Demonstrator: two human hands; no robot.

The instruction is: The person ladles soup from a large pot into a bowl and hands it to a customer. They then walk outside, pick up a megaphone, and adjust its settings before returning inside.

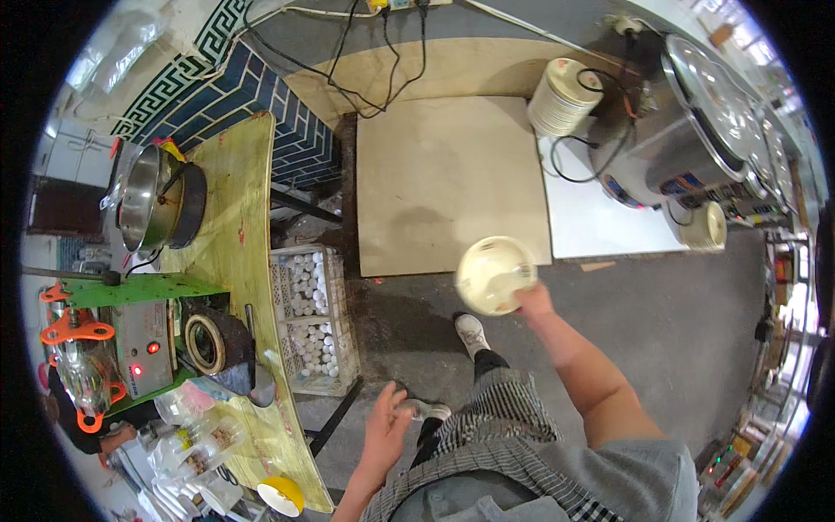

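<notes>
My right hand (pixel 536 302) grips the rim of a cream bowl (pixel 490 277) with small printed marks. The bowl is slightly blurred and overlaps the front edge of a beige tabletop (pixel 450 163) in the picture. Its pale inside shows, with a patch of different tone near my hand. Lower down, my left hand (pixel 386 424) hangs in the air over the floor with its fingers apart, holding nothing. A tall stack of cream dishes (pixel 562 107) stands at the table's back right corner.
Large steel pots (pixel 685 147) with cords stand on a white surface (pixel 600 218) beside another dish stack (pixel 708 225). White plastic crates (pixel 352 326) of eggs flank a yellowish counter (pixel 244 189). That counter bears a steel pan (pixel 147 199) and yellow bowl (pixel 280 496). Another person's hand (pixel 117 438) shows lower left.
</notes>
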